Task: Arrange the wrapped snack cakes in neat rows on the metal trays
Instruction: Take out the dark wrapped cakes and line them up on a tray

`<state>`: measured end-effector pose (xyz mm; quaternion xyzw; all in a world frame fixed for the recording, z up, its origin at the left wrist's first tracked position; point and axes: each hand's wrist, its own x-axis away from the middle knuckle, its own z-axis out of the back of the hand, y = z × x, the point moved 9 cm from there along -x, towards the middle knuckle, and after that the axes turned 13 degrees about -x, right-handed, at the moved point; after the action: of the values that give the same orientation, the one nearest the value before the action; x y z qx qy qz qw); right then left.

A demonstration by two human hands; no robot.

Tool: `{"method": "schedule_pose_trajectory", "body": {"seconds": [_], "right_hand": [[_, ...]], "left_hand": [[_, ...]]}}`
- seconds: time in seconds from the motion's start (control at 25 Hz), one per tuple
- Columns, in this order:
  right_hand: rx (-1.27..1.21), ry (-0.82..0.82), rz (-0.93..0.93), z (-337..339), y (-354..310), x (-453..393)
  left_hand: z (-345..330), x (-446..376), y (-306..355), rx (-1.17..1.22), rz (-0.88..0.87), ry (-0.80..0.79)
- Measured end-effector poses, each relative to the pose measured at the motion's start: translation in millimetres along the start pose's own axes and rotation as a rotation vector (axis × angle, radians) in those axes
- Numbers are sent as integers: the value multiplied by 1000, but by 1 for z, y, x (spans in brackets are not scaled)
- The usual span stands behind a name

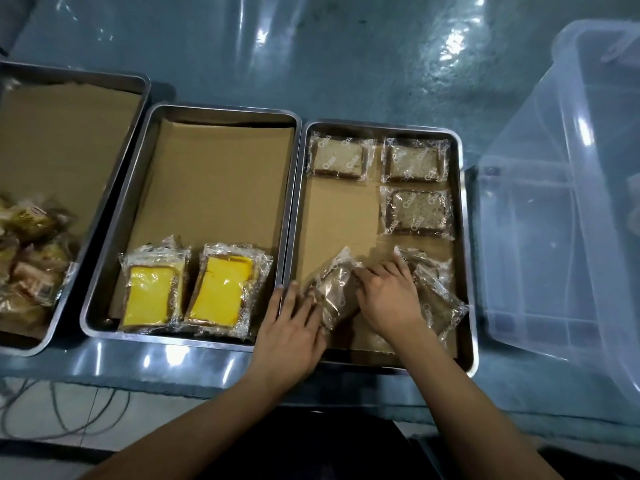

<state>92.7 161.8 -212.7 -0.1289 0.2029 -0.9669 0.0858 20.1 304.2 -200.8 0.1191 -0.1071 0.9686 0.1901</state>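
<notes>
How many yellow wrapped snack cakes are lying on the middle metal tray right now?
2. One yellow wrapped snack cake lies at the near left of the middle metal tray; the other sits beside it to its right. None appear hidden.

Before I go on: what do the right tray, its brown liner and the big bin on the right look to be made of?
Right tray: likely stainless steel, dull silver rim with soft glints. Brown liner: flat matte tan sheet, probably cardboard or kraft paper. Bin: translucent plastic, glossy, with the table showing through its walls.
</notes>
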Motion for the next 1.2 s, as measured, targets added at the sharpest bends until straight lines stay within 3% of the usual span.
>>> {"method": "schedule_pose_trajectory", "body": {"seconds": [0.2, 0.36, 0.68, 0.84, 1.0, 1.2], "right_hand": [[82, -1, -126, 1, 3, 8], [39, 13, -159, -5, -4, 16], [-181, 182, -140, 0, -14, -10], [-212, 118, -137, 0, -14, -35], [-166, 127, -83, 0, -13, -26], [-124, 67, -61, -14, -7, -24]], "left_hand": [[9, -27, -20, -78, 140, -70], [4, -26, -15, -13, 91, -52], [29, -73, -31, 131, 111, 117], [27, -99, -42, 39, 186, -13], [25, -92, -34, 26, 77, 45], [2, -87, -28, -3, -4, -28]]}}
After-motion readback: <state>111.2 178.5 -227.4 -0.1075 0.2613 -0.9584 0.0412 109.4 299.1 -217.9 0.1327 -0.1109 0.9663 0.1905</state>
